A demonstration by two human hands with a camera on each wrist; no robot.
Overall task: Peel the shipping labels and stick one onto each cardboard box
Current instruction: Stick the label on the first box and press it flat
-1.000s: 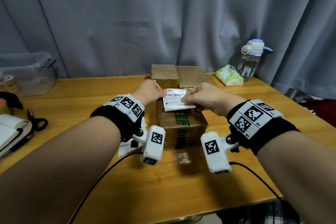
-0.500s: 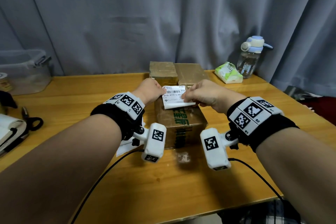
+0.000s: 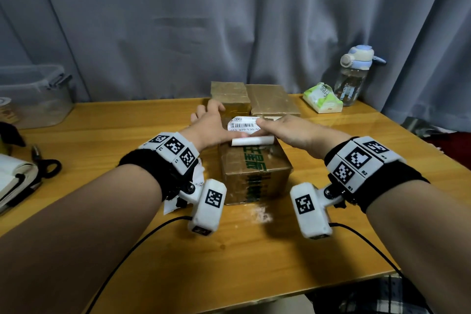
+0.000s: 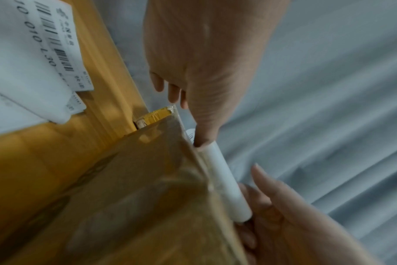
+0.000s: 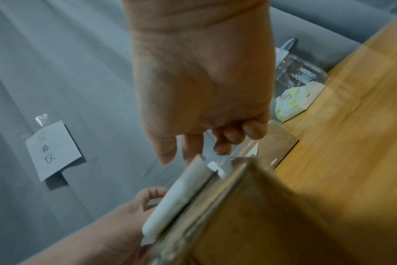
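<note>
White label [image 3: 246, 130] lying on top of the near box [image 3: 254, 168] at table [image 3: 102, 135] centre, its near edge curled up off the cardboard. Left hand [image 3: 212, 123] at the label's 9 o'clock, fingers straight and spread, palm against the label's left edge. Right hand [image 3: 285, 130] at 3 o'clock, flat over the label's right end, thumb and forefinger at its edge; from the wrist views cannot tell whether pinching or merely pressing. Two more boxes [image 3: 230, 93] [image 3: 272, 99] side by side at 12 o'clock behind the near one, at the table's far edge. Spare labels [image 4: 34, 53] on the table by the left wrist. Tissue pack [image 3: 322, 99] and bottle [image 3: 353, 76] at 2 o'clock; scissors [image 3: 46, 166] and clear bin [image 3: 33, 94] at 9 to 10 o'clock.
</note>
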